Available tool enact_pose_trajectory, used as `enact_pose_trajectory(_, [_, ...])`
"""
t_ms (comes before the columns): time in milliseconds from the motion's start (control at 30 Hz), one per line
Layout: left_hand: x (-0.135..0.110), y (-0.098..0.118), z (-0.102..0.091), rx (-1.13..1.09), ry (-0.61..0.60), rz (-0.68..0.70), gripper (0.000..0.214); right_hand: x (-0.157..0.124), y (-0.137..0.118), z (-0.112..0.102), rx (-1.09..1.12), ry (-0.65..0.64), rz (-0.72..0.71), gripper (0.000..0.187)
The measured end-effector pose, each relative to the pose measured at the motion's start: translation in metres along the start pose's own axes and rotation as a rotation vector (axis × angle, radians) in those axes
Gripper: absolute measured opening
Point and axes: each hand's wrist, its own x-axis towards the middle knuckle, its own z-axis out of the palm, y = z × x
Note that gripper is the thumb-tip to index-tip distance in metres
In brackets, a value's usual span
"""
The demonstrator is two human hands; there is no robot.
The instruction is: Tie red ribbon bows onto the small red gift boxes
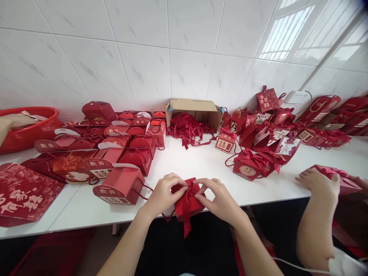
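Observation:
A small red gift box sits at the table's front edge, with a red ribbon across its top and one tail hanging down the front. My left hand pinches the ribbon near its knot from the left. From the right, my right hand pinches the ribbon at the same knot, thumb and forefinger together. A dark red cord shows at the box's left side. Close to my left hand stands a red box with a rounded flap.
Rows of red boxes cover the left side. An open carton of loose red ribbons stands by the wall. Ribboned boxes sit to the right. A co-worker's hand rests on another box; an orange basket is far left.

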Motion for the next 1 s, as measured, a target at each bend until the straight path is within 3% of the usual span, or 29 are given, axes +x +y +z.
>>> enact_pose_trajectory(100, [0.003,0.003,-0.004,0.058,-0.058,0.044,0.005,0.006,-0.009,-0.010,0.045,-0.096,0.089,0.032])
enact_pose_trajectory(200, [0.006,0.005,-0.008,0.086,-0.089,0.089,0.006,0.020,-0.007,-0.010,0.038,-0.038,0.126,0.039])
enact_pose_trajectory(367, [0.011,0.011,-0.016,0.134,-0.158,0.125,0.010,0.033,-0.004,-0.005,0.079,-0.126,-0.028,0.024])
enact_pose_trajectory(600, [0.012,0.010,-0.025,0.185,-0.170,0.176,0.016,0.015,0.005,-0.005,0.039,-0.090,-0.205,0.033])
enact_pose_trajectory(867, [0.015,0.001,-0.021,0.192,-0.049,0.099,0.019,0.009,0.018,0.005,-0.122,-0.161,-0.256,0.043])
enact_pose_trajectory(1000, [0.015,0.003,-0.022,0.113,-0.142,0.046,0.015,0.009,0.019,0.008,-0.078,-0.153,-0.257,0.049])
